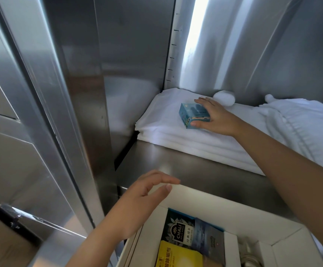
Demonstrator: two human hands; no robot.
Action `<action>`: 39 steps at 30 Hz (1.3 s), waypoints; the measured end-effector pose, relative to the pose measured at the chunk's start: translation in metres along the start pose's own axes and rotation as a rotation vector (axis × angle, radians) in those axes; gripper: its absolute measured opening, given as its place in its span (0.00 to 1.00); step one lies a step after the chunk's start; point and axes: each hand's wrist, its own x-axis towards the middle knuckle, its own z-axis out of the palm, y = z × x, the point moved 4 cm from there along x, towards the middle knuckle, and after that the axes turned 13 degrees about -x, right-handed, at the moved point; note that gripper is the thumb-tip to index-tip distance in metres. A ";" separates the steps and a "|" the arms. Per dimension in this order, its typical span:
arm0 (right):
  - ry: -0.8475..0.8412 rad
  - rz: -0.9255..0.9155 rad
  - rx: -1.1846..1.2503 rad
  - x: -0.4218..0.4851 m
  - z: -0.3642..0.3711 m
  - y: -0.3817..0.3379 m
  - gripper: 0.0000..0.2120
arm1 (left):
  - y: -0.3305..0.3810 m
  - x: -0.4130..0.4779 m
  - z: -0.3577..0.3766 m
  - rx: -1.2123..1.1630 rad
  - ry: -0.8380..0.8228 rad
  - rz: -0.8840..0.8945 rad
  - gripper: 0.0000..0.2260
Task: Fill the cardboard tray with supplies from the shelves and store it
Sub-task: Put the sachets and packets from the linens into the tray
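Note:
A small blue box [192,114] lies on a stack of folded white towels [172,135] on the steel shelf [191,170]. My right hand [217,117] reaches across the shelf and grips this box, thumb on its near side and fingers over its far side. The white cardboard tray [224,205] sits at the bottom, in front of the shelf edge. It holds a dark Chali green tea box [187,234] and a yellow packet [178,255]. My left hand [143,199] hovers at the tray's far left corner, fingers relaxed and holding nothing.
A thick white textured cloth [301,124] lies on the shelf's right side, with a small rolled white cloth [224,98] behind my right hand. Steel cabinet walls enclose the shelf, and an open steel door [31,97] stands at the left. More small items fill the tray's right compartment [251,255].

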 end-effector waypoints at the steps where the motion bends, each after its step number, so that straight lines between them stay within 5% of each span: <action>1: -0.021 0.016 0.026 0.002 0.001 0.004 0.44 | 0.000 0.000 0.000 0.000 0.000 -0.004 0.09; 7: -0.003 -0.027 0.018 0.003 -0.002 0.009 0.36 | -0.001 0.000 0.000 -0.002 0.008 -0.012 0.09; 30: 0.290 0.033 -0.086 -0.113 -0.046 -0.065 0.44 | 0.002 0.002 -0.001 -0.031 -0.012 0.071 0.10; 39: 0.136 -0.009 -0.045 -0.184 -0.046 -0.110 0.45 | 0.001 0.003 -0.002 -0.042 -0.013 0.048 0.11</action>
